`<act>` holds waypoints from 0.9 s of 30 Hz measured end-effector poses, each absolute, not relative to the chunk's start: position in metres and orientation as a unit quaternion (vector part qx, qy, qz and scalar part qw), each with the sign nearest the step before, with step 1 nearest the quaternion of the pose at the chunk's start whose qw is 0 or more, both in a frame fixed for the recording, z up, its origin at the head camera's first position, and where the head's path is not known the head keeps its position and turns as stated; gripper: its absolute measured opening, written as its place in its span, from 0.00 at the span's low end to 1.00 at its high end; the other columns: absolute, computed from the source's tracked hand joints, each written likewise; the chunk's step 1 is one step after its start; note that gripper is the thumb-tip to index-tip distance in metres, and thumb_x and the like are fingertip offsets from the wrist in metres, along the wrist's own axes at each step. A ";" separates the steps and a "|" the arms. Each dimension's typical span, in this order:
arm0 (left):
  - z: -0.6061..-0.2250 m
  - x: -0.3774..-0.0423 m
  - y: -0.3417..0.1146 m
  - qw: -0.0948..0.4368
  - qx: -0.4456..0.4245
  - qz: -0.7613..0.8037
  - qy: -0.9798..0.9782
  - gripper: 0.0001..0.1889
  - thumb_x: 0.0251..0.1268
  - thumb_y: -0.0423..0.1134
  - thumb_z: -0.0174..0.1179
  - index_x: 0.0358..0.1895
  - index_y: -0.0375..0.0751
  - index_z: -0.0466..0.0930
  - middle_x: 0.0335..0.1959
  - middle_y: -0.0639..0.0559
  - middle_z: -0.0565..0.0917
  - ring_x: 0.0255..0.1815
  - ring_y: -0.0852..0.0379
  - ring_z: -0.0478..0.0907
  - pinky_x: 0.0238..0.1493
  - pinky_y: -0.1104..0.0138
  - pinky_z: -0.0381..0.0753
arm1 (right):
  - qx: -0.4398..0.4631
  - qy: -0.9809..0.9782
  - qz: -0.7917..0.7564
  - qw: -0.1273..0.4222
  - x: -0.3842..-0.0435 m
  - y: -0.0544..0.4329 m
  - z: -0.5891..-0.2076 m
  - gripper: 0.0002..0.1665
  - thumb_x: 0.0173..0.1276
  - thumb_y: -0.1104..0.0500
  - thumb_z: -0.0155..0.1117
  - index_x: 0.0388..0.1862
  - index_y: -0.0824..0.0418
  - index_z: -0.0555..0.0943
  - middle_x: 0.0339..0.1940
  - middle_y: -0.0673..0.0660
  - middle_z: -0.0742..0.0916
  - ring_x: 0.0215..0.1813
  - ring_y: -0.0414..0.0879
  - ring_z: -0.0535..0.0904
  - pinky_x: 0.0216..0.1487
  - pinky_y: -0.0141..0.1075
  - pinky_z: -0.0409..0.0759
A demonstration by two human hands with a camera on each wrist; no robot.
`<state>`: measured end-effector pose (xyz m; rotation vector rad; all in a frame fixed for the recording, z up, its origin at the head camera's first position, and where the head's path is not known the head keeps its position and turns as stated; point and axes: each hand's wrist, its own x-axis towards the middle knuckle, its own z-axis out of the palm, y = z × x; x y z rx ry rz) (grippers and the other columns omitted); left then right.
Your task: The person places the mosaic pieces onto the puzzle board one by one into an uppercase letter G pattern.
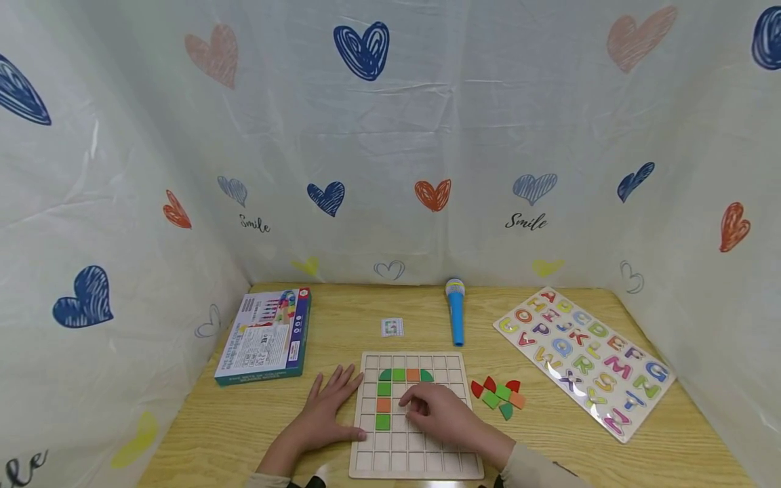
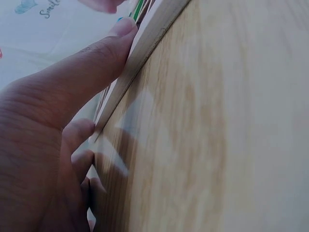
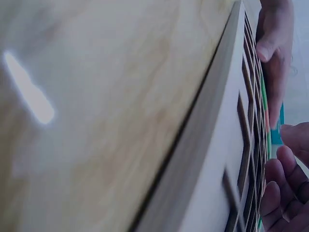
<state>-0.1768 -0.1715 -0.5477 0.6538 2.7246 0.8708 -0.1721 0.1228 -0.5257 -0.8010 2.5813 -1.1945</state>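
Note:
A light wooden grid board [image 1: 416, 465] lies on the table, with green and orange squares and green quarter-round pieces set in its upper left cells. Flat beside the board's left edge rests my left hand [image 1: 326, 413], fingers spread. Its thumb [image 2: 104, 53] touches the board's side. Over the middle of the board hovers my right hand [image 1: 442, 413], fingers loosely bent. In the right wrist view its thumb [image 3: 295, 135] and fingers [image 3: 275, 195] stand apart, and no piece shows between them. Right of the board lies a loose group of red, green and orange pieces [image 1: 491, 398].
A small patterned card [image 1: 392, 327] lies behind the board. A blue toy microphone [image 1: 456, 318] is to its right. A boxed set [image 1: 262, 335] lies at the left, and an alphabet board [image 1: 586, 359] slants at the right. A heart-print curtain [image 1: 403, 135] surrounds the table.

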 end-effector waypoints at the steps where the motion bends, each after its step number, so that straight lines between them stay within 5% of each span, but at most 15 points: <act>1: -0.548 -0.177 -0.172 0.104 0.222 0.295 0.924 0.56 0.50 0.71 0.70 0.81 0.50 0.58 0.83 0.45 0.52 0.83 0.38 0.41 0.78 0.39 0.27 | -0.264 0.871 -0.404 0.093 -0.173 0.128 -0.526 0.06 0.71 0.60 0.67 0.44 0.51 0.86 0.29 0.38 0.79 0.32 0.32 0.73 0.34 0.28 0.77; 19: -0.546 -0.176 -0.171 0.106 0.221 0.297 0.923 0.57 0.50 0.70 0.70 0.81 0.49 0.58 0.83 0.45 0.51 0.83 0.38 0.41 0.78 0.40 0.26 | -0.142 0.928 -0.346 0.004 -0.180 0.224 -0.525 0.07 0.68 0.61 0.72 0.44 0.53 0.86 0.31 0.41 0.80 0.33 0.33 0.73 0.33 0.30 0.75; 27: -0.547 -0.176 -0.171 0.107 0.220 0.297 0.923 0.56 0.51 0.70 0.70 0.81 0.50 0.57 0.84 0.46 0.50 0.83 0.38 0.40 0.78 0.40 0.26 | -0.091 0.951 -0.296 0.016 -0.184 0.230 -0.530 0.12 0.63 0.56 0.77 0.45 0.50 0.88 0.35 0.43 0.80 0.34 0.37 0.71 0.35 0.32 0.73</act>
